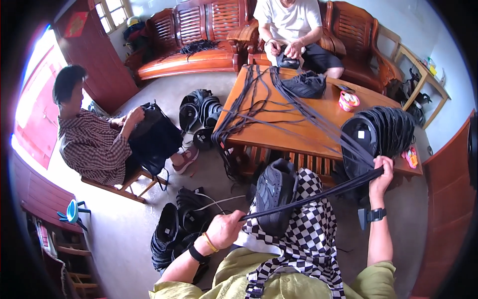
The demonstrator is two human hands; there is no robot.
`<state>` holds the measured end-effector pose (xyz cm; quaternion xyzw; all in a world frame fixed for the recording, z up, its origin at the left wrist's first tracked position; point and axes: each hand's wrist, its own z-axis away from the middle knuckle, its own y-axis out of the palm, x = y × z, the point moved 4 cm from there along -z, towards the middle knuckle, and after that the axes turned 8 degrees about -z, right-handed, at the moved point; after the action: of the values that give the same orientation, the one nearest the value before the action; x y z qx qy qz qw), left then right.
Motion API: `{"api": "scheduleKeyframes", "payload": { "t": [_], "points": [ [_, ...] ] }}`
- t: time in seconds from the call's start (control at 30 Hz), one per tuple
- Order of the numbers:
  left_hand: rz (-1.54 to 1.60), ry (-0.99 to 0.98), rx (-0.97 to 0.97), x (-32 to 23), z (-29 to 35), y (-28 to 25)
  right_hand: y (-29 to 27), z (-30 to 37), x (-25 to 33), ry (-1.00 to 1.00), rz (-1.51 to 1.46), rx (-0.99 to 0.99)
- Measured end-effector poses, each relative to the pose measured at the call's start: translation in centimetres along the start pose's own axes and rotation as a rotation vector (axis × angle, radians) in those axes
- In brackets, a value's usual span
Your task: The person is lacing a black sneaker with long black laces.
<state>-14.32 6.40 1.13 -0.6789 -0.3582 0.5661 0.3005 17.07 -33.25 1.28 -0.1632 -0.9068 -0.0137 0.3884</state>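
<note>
Black laces (pixel 318 197), a flat bundle of them, stretch on a slant just short of the near edge of the wooden table (pixel 326 107), from one hand of the wearer to the other. The left hand (pixel 225 230), the one further from the table, has its fingers closed on the lower end; the right hand (pixel 382 172), raised close to the table's near right corner, has its fingers curled round the upper end. On the wearer's lap, in front of the table, a grey-black shoe (pixel 275 192) lies on a checked apron (pixel 318 224), the bundle crossing over it. To the near left of the table, nested dark shoe uppers (pixel 167 234) stand on the floor. On the table's right end sits a packed row of black uppers (pixel 393 132). Loose strands (pixel 244 107) spread over its left part, and others run across it toward the right hand; they blur there, so whether they join the held bundle is hard to say. A pink tub (pixel 348 101) stands toward the table's far right. Left of the table, a seated person in a checked shirt (pixel 94 139) bends over dark material (pixel 154 129). Beyond the table, a person in a white top (pixel 289 20) handles a dark piece (pixel 289 61), and more laces (pixel 199 46) lie on a wooden bench (pixel 174 62).
</note>
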Motion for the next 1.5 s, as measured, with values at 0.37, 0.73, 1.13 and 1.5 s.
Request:
{"api": "scheduleKeyframes", "payload": {
  "t": [0.37, 0.73, 1.13, 1.5],
  "points": [
    [0.027, -0.319, 0.047, 4.3, 5.1, -0.6, -13.2, -3.5, -3.4, 0.343, -0.194, -0.417],
    [0.08, -0.301, 0.414, 5.2, 9.2, 2.6, -32.5, 0.5, -3.2, 0.403, 0.022, -0.581],
    [0.2, -0.418, 0.656, 4.5, 12.2, 2.9, -52.8, 15.0, -5.8, 0.727, 1.063, 0.256],
    [0.257, -0.573, 1.147, 6.6, 17.3, 3.9, -21.8, 12.6, -2.7, 0.489, 1.026, 1.252]
  ]
}}
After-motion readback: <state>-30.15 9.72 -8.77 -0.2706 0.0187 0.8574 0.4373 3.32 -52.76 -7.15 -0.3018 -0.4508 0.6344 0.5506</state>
